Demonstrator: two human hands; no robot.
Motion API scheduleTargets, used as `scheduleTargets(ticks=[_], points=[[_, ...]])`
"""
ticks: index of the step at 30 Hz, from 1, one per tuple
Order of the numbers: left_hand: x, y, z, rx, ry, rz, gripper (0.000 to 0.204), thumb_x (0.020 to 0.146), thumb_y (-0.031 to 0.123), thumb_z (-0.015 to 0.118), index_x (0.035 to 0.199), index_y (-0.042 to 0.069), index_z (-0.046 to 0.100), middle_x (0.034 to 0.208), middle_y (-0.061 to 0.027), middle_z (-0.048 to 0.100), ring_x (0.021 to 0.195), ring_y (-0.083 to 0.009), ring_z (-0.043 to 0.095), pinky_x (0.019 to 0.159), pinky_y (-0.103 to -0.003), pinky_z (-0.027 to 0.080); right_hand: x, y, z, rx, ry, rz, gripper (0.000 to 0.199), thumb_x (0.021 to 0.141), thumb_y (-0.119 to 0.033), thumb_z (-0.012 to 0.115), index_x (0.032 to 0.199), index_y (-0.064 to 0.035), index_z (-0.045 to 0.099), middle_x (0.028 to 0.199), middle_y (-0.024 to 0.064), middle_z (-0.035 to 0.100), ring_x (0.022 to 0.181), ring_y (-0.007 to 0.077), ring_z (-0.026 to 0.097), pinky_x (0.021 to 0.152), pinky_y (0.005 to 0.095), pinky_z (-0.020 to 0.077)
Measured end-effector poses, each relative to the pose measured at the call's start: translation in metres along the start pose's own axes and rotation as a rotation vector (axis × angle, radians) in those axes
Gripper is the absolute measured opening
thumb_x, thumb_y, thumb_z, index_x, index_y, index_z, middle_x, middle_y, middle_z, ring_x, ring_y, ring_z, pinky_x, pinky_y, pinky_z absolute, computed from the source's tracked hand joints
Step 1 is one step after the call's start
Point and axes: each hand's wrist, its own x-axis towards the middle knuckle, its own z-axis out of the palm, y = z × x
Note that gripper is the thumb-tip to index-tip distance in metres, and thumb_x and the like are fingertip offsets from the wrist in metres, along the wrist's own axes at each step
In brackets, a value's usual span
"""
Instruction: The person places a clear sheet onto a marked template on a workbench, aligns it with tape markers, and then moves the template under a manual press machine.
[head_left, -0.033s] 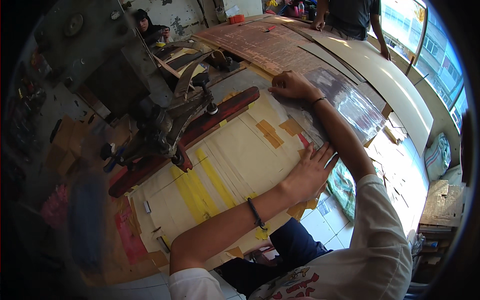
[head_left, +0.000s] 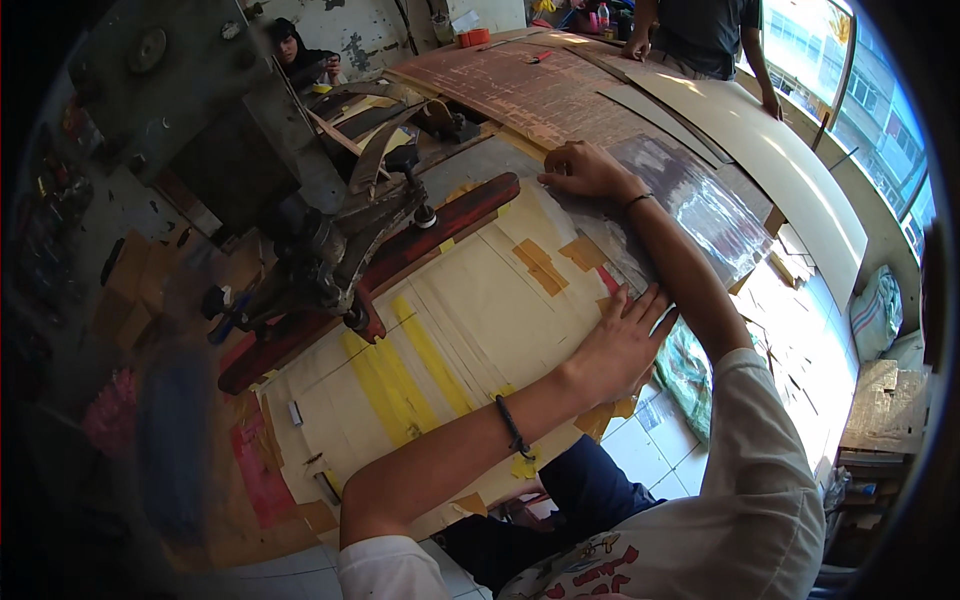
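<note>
My left hand (head_left: 628,338) lies palm down, fingers stretched and a little apart, on the right edge of a cream board (head_left: 480,300) patched with yellow and brown tape. My right hand (head_left: 592,172) rests farther off, past the board's far right corner, beside a clear plastic-covered sheet (head_left: 690,200). Its fingers are curled in; what they hold, if anything, is hidden. Across the board's far side runs a long dark red bar (head_left: 440,232), under a dark metal machine head (head_left: 310,240) with a black knob. Neither hand touches the bar.
A large worn brown table (head_left: 500,85) spreads behind, with a pale curved sheet (head_left: 800,150) at its right. One person stands behind it; another sits at the far left. A green plastic bag (head_left: 685,375) and scraps lie on the white tiled floor (head_left: 640,440).
</note>
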Motion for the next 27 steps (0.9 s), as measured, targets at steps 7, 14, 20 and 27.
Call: scheduleTargets(ticks=[7, 14, 20, 27], points=[[-0.001, -0.001, -0.002, -0.033, -0.016, 0.018, 0.079, 0.092, 0.033, 0.062, 0.153, -0.001, 0.025, 0.158, -0.0244, 0.024, 0.15, -0.036, 0.019, 0.118, -0.058, 0.02, 0.004, 0.015, 0.008, 0.005, -0.011, -0.015, 0.024, 0.087, -0.026, 0.058, 0.097, -0.0078, 0.07, 0.104, 0.0131, 0.068, 0.108, 0.0274, 0.06, 0.097, 0.0437, 0.0388], [-0.001, -0.001, 0.0, -0.041, -0.001, 0.031, 0.078, 0.093, 0.033, 0.062, 0.153, -0.002, 0.026, 0.157, -0.0256, 0.024, 0.15, -0.0366, 0.019, 0.118, -0.058, 0.02, 0.002, 0.004, 0.01, -0.089, 0.081, -0.126, 0.018, 0.084, -0.023, 0.06, 0.091, -0.0088, 0.069, 0.094, 0.0108, 0.063, 0.107, 0.0277, 0.058, 0.098, 0.0433, 0.0375], [-0.002, -0.002, 0.0, -0.043, 0.005, 0.025, 0.078, 0.092, 0.034, 0.062, 0.152, -0.002, 0.027, 0.157, -0.0253, 0.024, 0.15, -0.0365, 0.019, 0.118, -0.058, 0.02, 0.005, 0.001, 0.01, -0.017, 0.056, -0.108, 0.021, 0.087, -0.026, 0.063, 0.091, -0.006, 0.068, 0.094, 0.0123, 0.063, 0.103, 0.0302, 0.059, 0.095, 0.0459, 0.0402], [-0.003, -0.002, -0.001, -0.032, 0.005, 0.035, 0.079, 0.092, 0.034, 0.063, 0.152, -0.002, 0.027, 0.157, -0.0258, 0.024, 0.15, -0.0371, 0.019, 0.118, -0.058, 0.019, 0.011, 0.009, 0.015, 0.066, 0.121, -0.081, 0.034, 0.096, -0.037, 0.061, 0.093, -0.0029, 0.068, 0.098, 0.015, 0.064, 0.101, 0.0322, 0.06, 0.091, 0.0469, 0.0441]])
